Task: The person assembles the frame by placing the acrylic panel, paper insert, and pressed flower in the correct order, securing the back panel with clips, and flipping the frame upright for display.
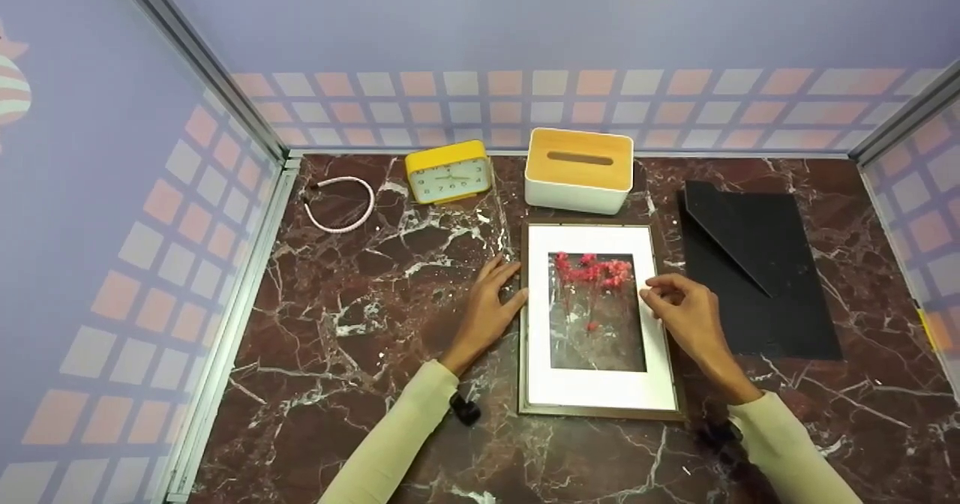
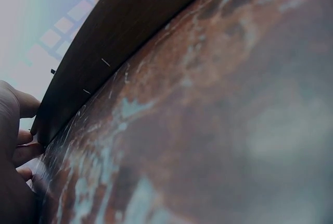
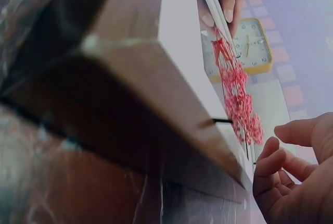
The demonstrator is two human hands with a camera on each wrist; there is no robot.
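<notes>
A picture frame [image 1: 599, 412] with a white mat [image 1: 600, 389] lies on the tabletop, with red dried flowers [image 1: 592, 271] in its window. Along its left side, my left hand [image 1: 491, 305] touches the edge, fingers extended and thumb at the rim. My right hand [image 1: 686, 316] is over the right border, thumb and index finger bent close together with a small gap and nothing between them. In the right wrist view, its bent fingertips are right at the rim, and a small dark tab [image 3: 222, 121] sticks out from the frame's inner edge.
A black backing board [image 1: 787, 279] with a stand flap lies to the right. Behind the frame stands a white tissue box [image 1: 577, 195] with a wooden lid. A yellow alarm clock [image 1: 448, 178] and a pale headband [image 1: 371, 202] are at the back left. Walls enclose the marbled table [image 1: 337, 414].
</notes>
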